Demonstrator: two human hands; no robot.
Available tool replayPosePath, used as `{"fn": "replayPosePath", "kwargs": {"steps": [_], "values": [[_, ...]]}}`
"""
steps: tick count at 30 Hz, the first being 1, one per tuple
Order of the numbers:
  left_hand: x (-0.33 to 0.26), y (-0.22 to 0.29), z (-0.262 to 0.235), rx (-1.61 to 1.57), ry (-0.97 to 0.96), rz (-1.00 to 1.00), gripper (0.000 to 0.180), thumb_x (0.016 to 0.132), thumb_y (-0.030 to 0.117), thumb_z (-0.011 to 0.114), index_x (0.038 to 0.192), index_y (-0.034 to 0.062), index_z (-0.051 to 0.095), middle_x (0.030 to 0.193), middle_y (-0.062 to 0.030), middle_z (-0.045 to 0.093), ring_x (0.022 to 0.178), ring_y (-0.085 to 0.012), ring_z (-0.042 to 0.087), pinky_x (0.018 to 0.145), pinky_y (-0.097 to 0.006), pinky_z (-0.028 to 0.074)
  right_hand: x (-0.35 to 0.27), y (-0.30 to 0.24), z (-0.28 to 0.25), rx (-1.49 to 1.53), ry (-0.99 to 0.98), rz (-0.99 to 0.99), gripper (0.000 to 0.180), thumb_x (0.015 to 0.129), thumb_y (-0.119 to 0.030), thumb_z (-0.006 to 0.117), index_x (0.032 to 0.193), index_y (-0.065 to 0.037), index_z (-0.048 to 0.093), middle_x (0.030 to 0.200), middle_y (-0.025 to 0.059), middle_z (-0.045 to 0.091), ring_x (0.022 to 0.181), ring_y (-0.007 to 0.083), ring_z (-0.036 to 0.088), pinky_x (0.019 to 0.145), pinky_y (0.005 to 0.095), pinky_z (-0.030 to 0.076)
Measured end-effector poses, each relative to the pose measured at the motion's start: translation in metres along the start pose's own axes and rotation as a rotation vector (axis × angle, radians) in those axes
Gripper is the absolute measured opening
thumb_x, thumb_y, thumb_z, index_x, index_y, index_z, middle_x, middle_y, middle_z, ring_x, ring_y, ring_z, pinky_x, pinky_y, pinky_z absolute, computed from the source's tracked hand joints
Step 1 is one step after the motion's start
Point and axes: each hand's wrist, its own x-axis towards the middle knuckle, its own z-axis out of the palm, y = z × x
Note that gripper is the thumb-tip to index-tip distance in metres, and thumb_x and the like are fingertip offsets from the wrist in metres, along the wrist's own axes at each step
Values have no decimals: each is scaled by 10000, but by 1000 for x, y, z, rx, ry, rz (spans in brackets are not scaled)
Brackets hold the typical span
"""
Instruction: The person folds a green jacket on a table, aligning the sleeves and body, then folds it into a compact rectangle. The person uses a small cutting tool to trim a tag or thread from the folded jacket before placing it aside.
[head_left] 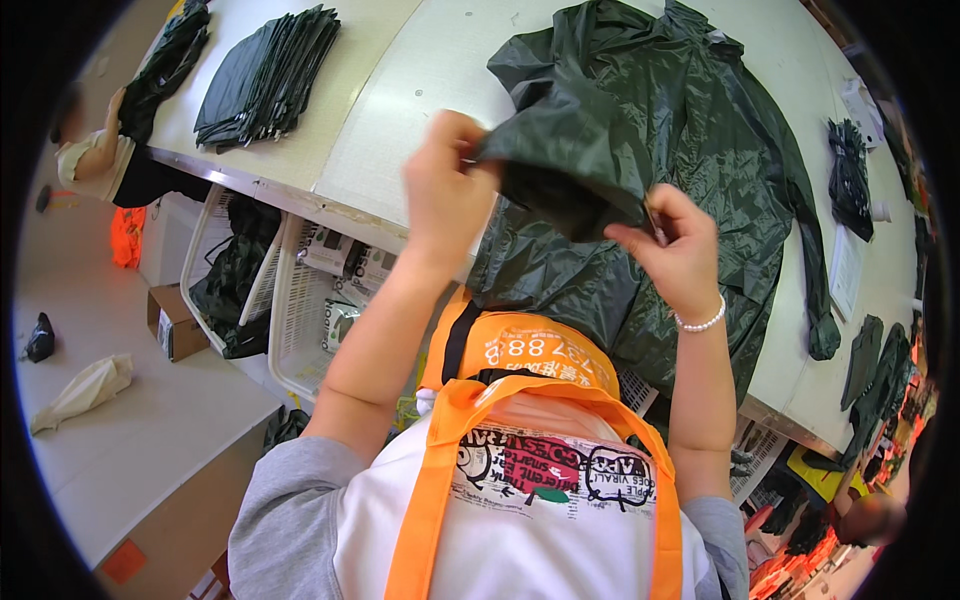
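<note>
A dark green raincoat (690,140) of thin shiny fabric lies spread across the table, its near edge hanging over the front. My left hand (452,185), slightly blurred, pinches one side of a lifted part of it. The opposite side of that part is pinched between the thumb and fingers of my right hand (675,250). Between the two hands the fabric gapes into a dark opening; whether this is the hood or a sleeve end I cannot tell. A small shiny thing shows by my right fingers, too small to name.
A stack of folded dark green garments (270,75) lies at the table's (390,95) far left. White plastic baskets (285,310) with packets and dark fabric stand below its edge. Dark bundles (850,185) lie at the right. People work at both sides.
</note>
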Motion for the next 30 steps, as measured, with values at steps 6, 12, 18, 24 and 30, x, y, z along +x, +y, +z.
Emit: {"fn": "replayPosePath", "kwargs": {"steps": [6,12,18,24,30], "values": [[-8,-7,4,180,102,401,323,585,-137,637,837,33,527,891,-110,561,813,-245,565,672,-307,471,5,20,6,-152,583,-177,200,738,30,645,710,-48,463,561,-54,402,516,14,337,471,179,295],[-11,1,10,6,28,478,303,581,-135,649,828,21,568,815,-103,580,690,-243,577,611,-283,471,-6,7,26,-187,495,-231,197,737,28,667,726,-54,488,571,-43,403,527,22,356,488,179,317],[-7,8,7,-1,-155,647,302,540,-13,793,740,45,575,770,-84,577,618,-235,566,527,-280,453,-13,10,8,-253,330,-36,229,780,-73,722,812,-37,498,604,-33,427,561,44,375,513,197,344],[-5,2,2,2,-127,835,318,534,66,823,729,54,572,738,-64,576,584,-194,546,487,-278,438,-23,-20,-8,-20,116,-48,228,866,-179,659,947,-20,517,718,5,499,618,55,427,552,201,377],[-1,8,-4,-13,-150,921,322,516,63,813,716,44,561,698,-61,569,551,-193,537,463,-279,431,-4,-37,11,-92,-142,-126,196,852,-160,666,914,-24,538,738,70,559,605,133,532,568,245,444]]}}
